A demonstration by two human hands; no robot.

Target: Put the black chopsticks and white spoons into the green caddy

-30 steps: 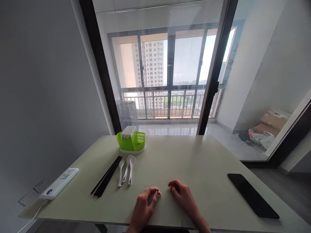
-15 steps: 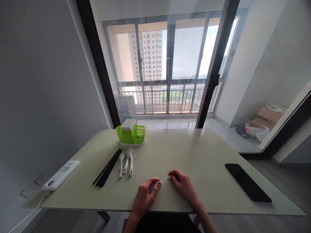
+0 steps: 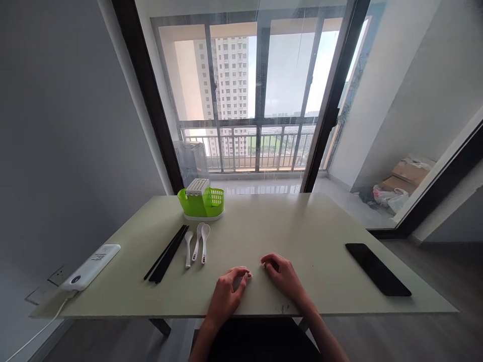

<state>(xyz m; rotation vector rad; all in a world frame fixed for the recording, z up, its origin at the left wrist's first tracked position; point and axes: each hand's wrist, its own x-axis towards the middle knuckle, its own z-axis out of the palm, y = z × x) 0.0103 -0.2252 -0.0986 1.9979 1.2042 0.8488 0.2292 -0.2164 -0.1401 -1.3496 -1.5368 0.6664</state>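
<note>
My left hand [image 3: 229,290] rests near the table's front edge, fingers loosely curled, with a gap between thumb and forefinger and nothing held. To its right lies my right hand [image 3: 282,275], likewise relaxed and slightly bent, with nothing visible in it. The two hands are apart, fingertips facing each other. Left of my left hand are three white spoons: a short one [image 3: 188,251], a middle one [image 3: 196,246] and a right one [image 3: 204,246], the last two touching at their bowls. Beside them lie several black chopsticks [image 3: 169,256]. Behind stands a green utensil basket [image 3: 194,205] with a white slotted top.
A black phone [image 3: 377,269] lies on the right part of the table [image 3: 320,241]. At the left edge is a white power strip [image 3: 92,266] with its cable [image 3: 45,327] hanging down. A glass door [image 3: 283,151] stands behind the table.
The whole view has shifted slightly, so the table and its objects appear a little higher in the picture. My hands have stayed in the same place on the table.
</note>
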